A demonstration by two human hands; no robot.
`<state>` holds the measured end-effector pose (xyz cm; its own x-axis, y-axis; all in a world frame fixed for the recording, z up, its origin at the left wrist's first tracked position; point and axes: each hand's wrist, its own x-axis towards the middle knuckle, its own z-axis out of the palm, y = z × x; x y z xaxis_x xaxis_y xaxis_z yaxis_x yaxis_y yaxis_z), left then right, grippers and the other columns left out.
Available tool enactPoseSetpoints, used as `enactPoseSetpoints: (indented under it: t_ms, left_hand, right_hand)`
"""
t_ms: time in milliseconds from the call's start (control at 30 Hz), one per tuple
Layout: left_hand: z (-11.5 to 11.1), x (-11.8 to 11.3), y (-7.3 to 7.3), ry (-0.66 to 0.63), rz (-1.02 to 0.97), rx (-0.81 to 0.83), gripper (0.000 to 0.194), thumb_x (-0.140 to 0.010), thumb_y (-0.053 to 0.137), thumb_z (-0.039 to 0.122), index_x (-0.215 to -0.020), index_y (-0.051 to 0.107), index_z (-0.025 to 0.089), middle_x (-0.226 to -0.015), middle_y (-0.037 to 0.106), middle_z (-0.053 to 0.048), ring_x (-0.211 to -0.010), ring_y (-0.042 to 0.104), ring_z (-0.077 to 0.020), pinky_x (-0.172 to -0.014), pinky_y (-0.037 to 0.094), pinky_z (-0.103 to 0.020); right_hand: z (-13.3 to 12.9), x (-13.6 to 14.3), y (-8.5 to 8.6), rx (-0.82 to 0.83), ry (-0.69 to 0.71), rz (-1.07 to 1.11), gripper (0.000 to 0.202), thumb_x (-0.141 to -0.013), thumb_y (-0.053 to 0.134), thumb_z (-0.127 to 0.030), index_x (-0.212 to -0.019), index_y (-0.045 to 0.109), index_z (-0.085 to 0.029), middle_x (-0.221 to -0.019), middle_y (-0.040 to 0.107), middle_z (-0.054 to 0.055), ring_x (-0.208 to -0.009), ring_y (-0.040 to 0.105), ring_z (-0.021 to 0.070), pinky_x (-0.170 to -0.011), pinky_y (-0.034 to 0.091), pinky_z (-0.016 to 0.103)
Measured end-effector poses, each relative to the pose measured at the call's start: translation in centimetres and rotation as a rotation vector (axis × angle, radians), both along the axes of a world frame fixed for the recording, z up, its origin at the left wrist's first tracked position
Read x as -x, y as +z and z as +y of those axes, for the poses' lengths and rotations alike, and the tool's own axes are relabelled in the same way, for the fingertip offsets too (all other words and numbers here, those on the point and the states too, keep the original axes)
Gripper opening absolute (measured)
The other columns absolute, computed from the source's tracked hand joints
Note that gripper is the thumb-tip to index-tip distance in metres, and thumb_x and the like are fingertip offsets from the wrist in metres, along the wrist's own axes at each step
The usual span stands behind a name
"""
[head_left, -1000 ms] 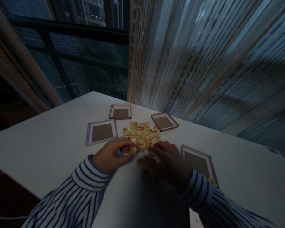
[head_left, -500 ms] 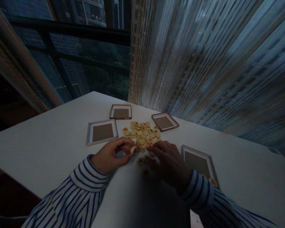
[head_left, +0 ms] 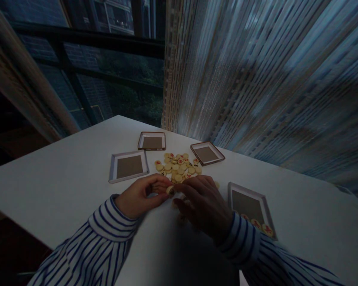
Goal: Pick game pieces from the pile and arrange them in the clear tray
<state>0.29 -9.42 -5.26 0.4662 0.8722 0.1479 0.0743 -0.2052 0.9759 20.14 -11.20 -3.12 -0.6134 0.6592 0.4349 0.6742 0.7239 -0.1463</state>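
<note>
With the pile of round pieces [head_left: 179, 167] as the dial's centre, one dark-marked loose piece [head_left: 182, 218] lay nearest, at six o'clock, partly under the right hand [head_left: 200, 203]. That hand's thumb and forefinger stood parted; whether they gripped anything, I could not tell. At eight, the left hand [head_left: 143, 194] pinched a piece [head_left: 170, 190] by thumb and fingertips, its dark character too small to read. At four, the right tray [head_left: 264, 198] held red-lettered pieces [head_left: 255, 223] along its near edge, also unreadable. The pile itself showed plain faces among red and black characters. Trays sat at nine [head_left: 129, 167], eleven [head_left: 152, 142] and two [head_left: 208, 153]; beyond hung a striped curtain [head_left: 226, 79].
</note>
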Motion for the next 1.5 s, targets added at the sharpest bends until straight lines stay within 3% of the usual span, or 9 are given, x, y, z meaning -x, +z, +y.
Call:
enactPoseSetpoints:
  t_ms: [167, 367, 567, 767, 1100, 1267, 1333, 1500]
  left_hand:
    - [-0.2, -0.2, -0.1, -0.062, -0.152, 0.104, 0.027, -0.073, 0.066, 0.026, -0.093, 0.052, 0.015, -0.083, 0.065, -0.003, -0.077, 0.062, -0.0119, -0.073, 0.049, -0.027]
    - [-0.3, -0.3, 0.0, -0.077, -0.166, 0.198, 0.028, -0.075, 0.064, 0.032, -0.093, 0.052, 0.015, -0.078, 0.066, -0.003, -0.075, 0.063, -0.0136, -0.073, 0.049, -0.029]
    - [-0.1, 0.0, 0.1, -0.052, -0.028, 0.132, 0.027, -0.079, 0.056, 0.032, -0.099, 0.057, 0.014, -0.083, 0.068, -0.005, -0.078, 0.063, -0.0160, -0.075, 0.050, -0.031]
    - [0.3, 0.1, 0.0, 0.026, 0.105, 0.049, 0.027, -0.077, 0.055, 0.032, -0.097, 0.064, 0.016, -0.074, 0.066, -0.002, -0.070, 0.060, -0.0141, -0.069, 0.049, -0.027]
    - [0.1, -0.2, 0.1, 0.052, -0.048, 0.094, 0.018, -0.074, 0.059, 0.029, -0.085, 0.055, 0.015, -0.070, 0.060, 0.001, -0.061, 0.056, -0.0106, -0.058, 0.046, -0.023]
    - [0.2, -0.2, 0.1, 0.045, -0.017, 0.081, 0.017, -0.074, 0.058, 0.030, -0.083, 0.054, 0.016, -0.065, 0.058, 0.002, -0.060, 0.056, -0.0108, -0.056, 0.046, -0.022]
    - [0.5, -0.1, 0.1, 0.088, 0.038, 0.040, 0.018, -0.075, 0.056, 0.032, -0.083, 0.055, 0.016, -0.065, 0.059, 0.001, -0.060, 0.056, -0.0116, -0.057, 0.046, -0.023]
    - [1.5, 0.5, -0.2, 0.345, 0.265, -0.159, 0.022, -0.075, 0.052, 0.035, -0.082, 0.058, 0.016, -0.070, 0.064, -0.002, -0.060, 0.057, -0.0134, -0.057, 0.046, -0.025]
  right_hand:
    - [0.1, 0.3, 0.0, -0.015, 0.006, 0.014, 0.024, -0.085, 0.050, -0.032, -0.104, 0.057, -0.020, -0.091, 0.061, 0.005, -0.083, 0.050, 0.0179, -0.075, 0.031, 0.032]
    - [-0.1, 0.5, 0.1, -0.045, -0.019, 0.036, 0.021, -0.086, 0.050, -0.034, -0.098, 0.059, -0.020, -0.086, 0.061, 0.004, -0.081, 0.048, 0.0175, -0.075, 0.031, 0.032]
    - [-0.1, 0.6, 0.0, -0.083, -0.055, 0.049, 0.023, -0.084, 0.052, -0.038, -0.094, 0.060, -0.019, -0.083, 0.061, 0.004, -0.079, 0.049, 0.0175, -0.074, 0.031, 0.032]
    - [-0.1, 0.6, -0.3, -0.127, -0.043, 0.066, 0.020, -0.083, 0.053, -0.036, -0.089, 0.059, -0.018, -0.080, 0.060, 0.004, -0.077, 0.049, 0.0179, -0.072, 0.031, 0.032]
    - [0.1, 0.6, -0.4, -0.108, -0.002, 0.063, 0.019, -0.082, 0.053, -0.031, -0.094, 0.059, -0.018, -0.082, 0.061, 0.004, -0.077, 0.049, 0.0174, -0.073, 0.031, 0.033]
    - [0.2, 0.8, -0.6, -0.084, -0.002, 0.045, 0.019, -0.082, 0.053, -0.031, -0.092, 0.060, -0.018, -0.080, 0.061, 0.004, -0.076, 0.049, 0.0172, -0.074, 0.031, 0.033]
    - [0.4, 0.8, -0.7, -0.076, -0.017, 0.038, 0.018, -0.081, 0.052, -0.032, -0.090, 0.061, -0.017, -0.080, 0.061, 0.004, -0.077, 0.050, 0.0174, -0.075, 0.030, 0.033]
    - [0.7, 0.8, -1.2, -0.003, -0.067, -0.029, 0.020, -0.080, 0.054, -0.035, -0.090, 0.061, -0.020, -0.083, 0.061, 0.004, -0.081, 0.050, 0.0184, -0.075, 0.029, 0.033]
